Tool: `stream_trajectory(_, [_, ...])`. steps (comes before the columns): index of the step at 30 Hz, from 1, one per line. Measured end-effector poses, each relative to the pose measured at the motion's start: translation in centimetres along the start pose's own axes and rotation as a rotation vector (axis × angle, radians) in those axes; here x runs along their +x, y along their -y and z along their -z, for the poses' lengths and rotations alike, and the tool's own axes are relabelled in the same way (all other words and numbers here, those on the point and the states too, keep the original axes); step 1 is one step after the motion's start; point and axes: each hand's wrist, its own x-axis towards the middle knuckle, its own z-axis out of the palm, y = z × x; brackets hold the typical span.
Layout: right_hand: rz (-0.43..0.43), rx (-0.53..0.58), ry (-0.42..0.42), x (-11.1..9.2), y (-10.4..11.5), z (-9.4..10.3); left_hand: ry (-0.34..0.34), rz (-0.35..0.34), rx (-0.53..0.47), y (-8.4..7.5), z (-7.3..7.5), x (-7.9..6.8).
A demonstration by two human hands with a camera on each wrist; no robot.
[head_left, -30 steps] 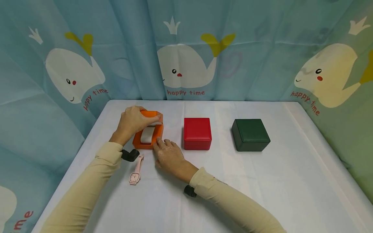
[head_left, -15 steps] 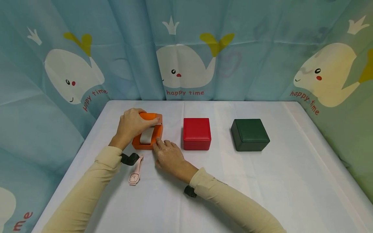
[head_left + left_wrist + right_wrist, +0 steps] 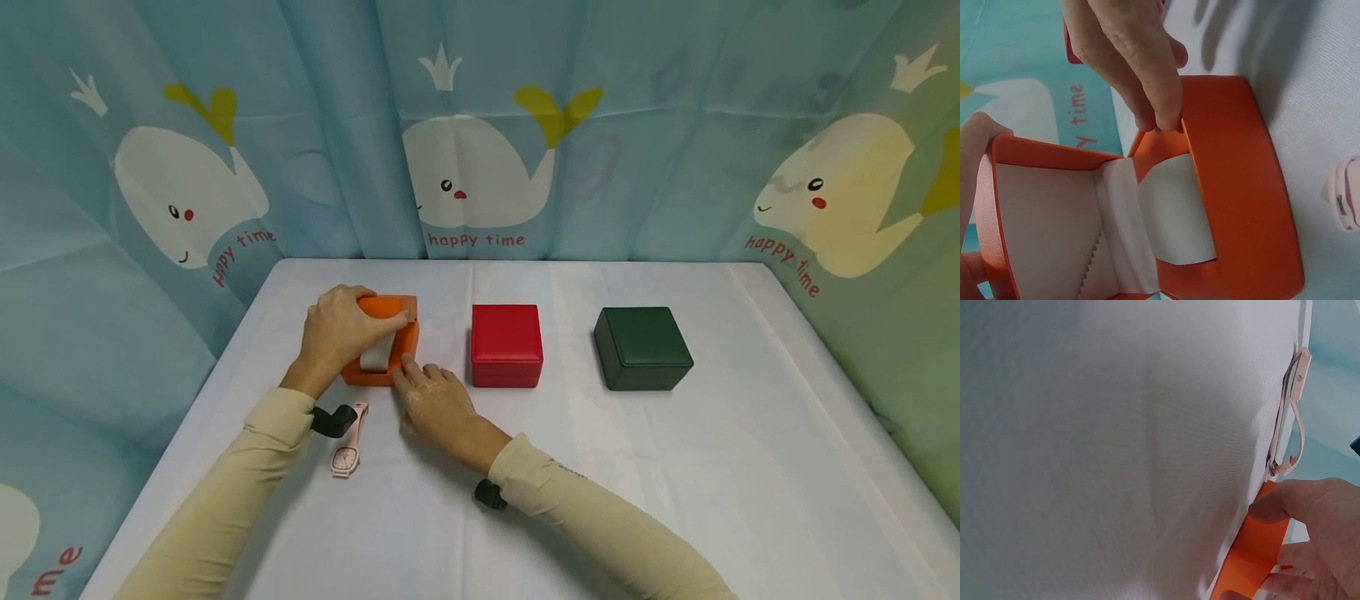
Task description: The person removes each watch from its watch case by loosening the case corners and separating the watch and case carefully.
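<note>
An orange watch box [image 3: 406,343] stands at the left of the table with its lid [image 3: 384,307] partly raised. My left hand [image 3: 333,333] grips that lid, thumb along its right edge and fingers behind it. A white cushion [image 3: 1175,209] sits inside the box, and pale lining shows under the lid. With its fingertips over the rim and its thumb against the outer wall, my right hand [image 3: 438,407] holds the box's near right corner. In front of the box lies a pink wristwatch [image 3: 346,458], its far strap end close by the black camera on my left wrist.
Right of the orange box stands a closed red box [image 3: 507,346], and farther right a closed green box [image 3: 645,348]. A blue curtain [image 3: 480,125] with whale prints hangs behind the white-covered table [image 3: 600,492].
My left hand has lowered and tilted the orange lid toward the box, covering more of the cushion. The right hand has stayed at the corner.
</note>
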Motion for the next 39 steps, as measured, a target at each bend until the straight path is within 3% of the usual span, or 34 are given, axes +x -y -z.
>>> stream_trajectory(7, [-0.017,0.020,0.001,0.0,0.0,-0.2,-0.023,-0.030,0.005,0.2,-0.2,0.1])
stream_trajectory(22, [-0.016,0.027,0.020,-0.1,-0.1,-0.3,0.003,-0.015,0.040,0.1,0.1,-0.4])
stream_trajectory(32, [-0.007,-0.005,0.040,-0.1,-0.3,-0.2,-0.037,-0.131,0.142,0.4,-0.6,-1.8])
stream_trajectory(39, [-0.002,0.010,0.044,0.0,-0.3,-0.3,-0.042,-0.146,0.155,0.7,-0.8,-1.9])
